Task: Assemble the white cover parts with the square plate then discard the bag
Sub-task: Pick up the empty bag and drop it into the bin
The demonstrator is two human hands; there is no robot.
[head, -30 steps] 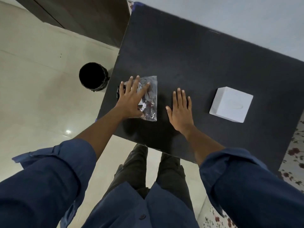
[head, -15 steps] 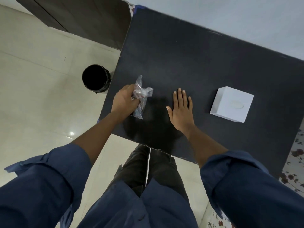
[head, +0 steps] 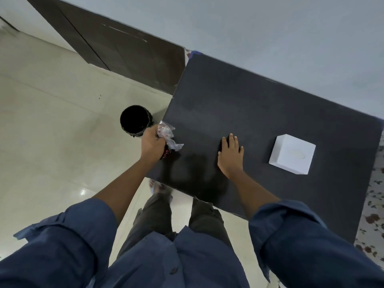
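One crumpled bag (head: 168, 136) (print unreadable) in left hand (head: 151, 144)

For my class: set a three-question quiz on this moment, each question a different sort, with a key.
1. True or false: the left hand holds the bag.
2. Where is the bin? A) on the table B) on the floor beside the table C) under the white box
3. Fill in: the right hand lies ____ on the table, left of the white box.

Key: 1 true; 2 B; 3 flat
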